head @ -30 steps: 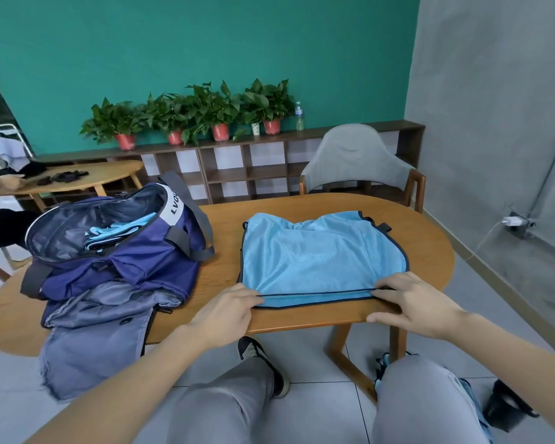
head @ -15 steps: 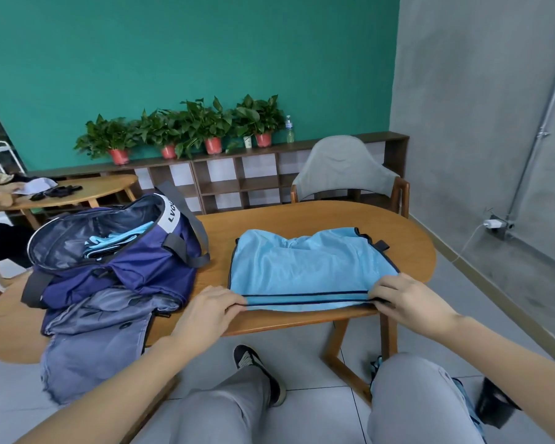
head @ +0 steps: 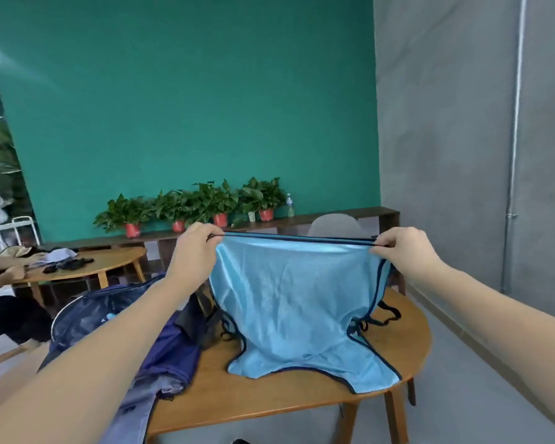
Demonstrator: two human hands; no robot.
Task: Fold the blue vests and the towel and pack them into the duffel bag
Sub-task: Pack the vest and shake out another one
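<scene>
A light blue vest (head: 295, 302) with dark trim hangs in the air over the wooden table (head: 269, 402), its lower part still draped on the tabletop. My left hand (head: 196, 254) pinches its hem at the left corner and my right hand (head: 404, 251) pinches the right corner, stretching the edge taut between them. The navy duffel bag (head: 116, 318) sits open on the left of the table, partly hidden behind my left forearm. A grey-blue cloth (head: 138, 402) lies under the bag and hangs over the table's front edge.
A grey-backed chair (head: 334, 224) stands behind the table. A low shelf (head: 350, 216) with potted plants (head: 199, 203) runs along the green wall. At the left, another person sits at a second round table (head: 87, 267) with dark items on it. A grey wall is on the right.
Both hands gripped the vest's near hem on the table and lifted it up and away, so the vest now hangs. The camera has tilted upward.
</scene>
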